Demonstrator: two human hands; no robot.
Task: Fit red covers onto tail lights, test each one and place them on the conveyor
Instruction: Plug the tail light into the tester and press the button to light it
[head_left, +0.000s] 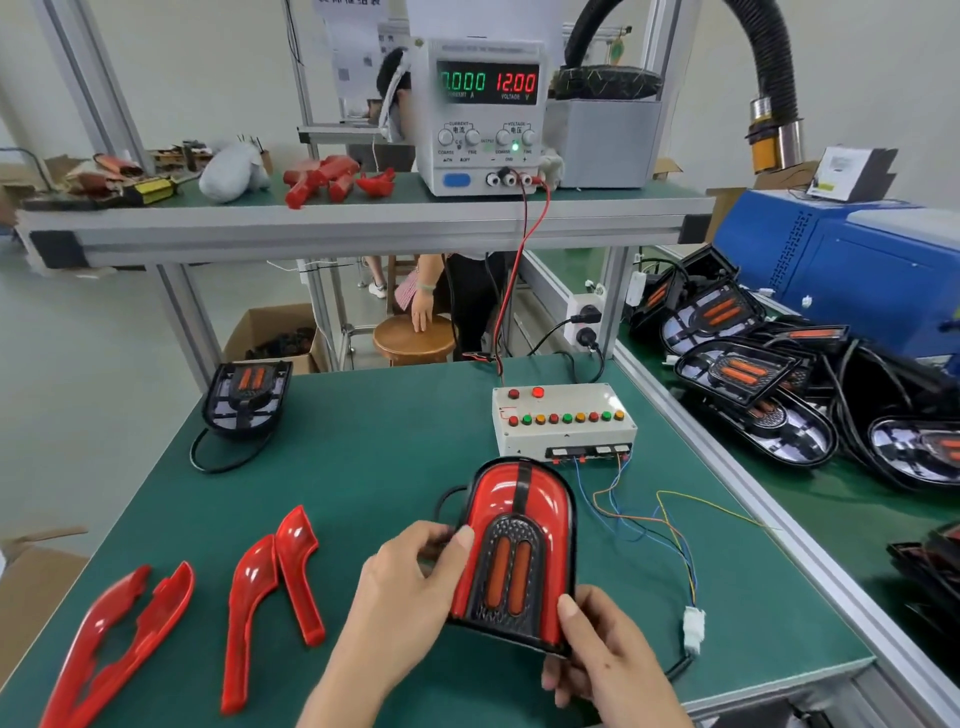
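I hold a tail light with red covers fitted on both sides, just above the green table. My left hand grips its left edge, thumb on the front. My right hand grips its lower right corner, thumb on the cover. Loose red covers lie at the front left: one pair and another pair. An uncovered tail light with its black cable lies at the table's far left. The white test box with coloured buttons stands behind the held light.
A white connector on coloured wires from the test box lies at the right. The power supply on the shelf reads 0.000 and 12.00. Several uncovered tail lights are heaped on the conveyor to the right. A person stands behind the bench.
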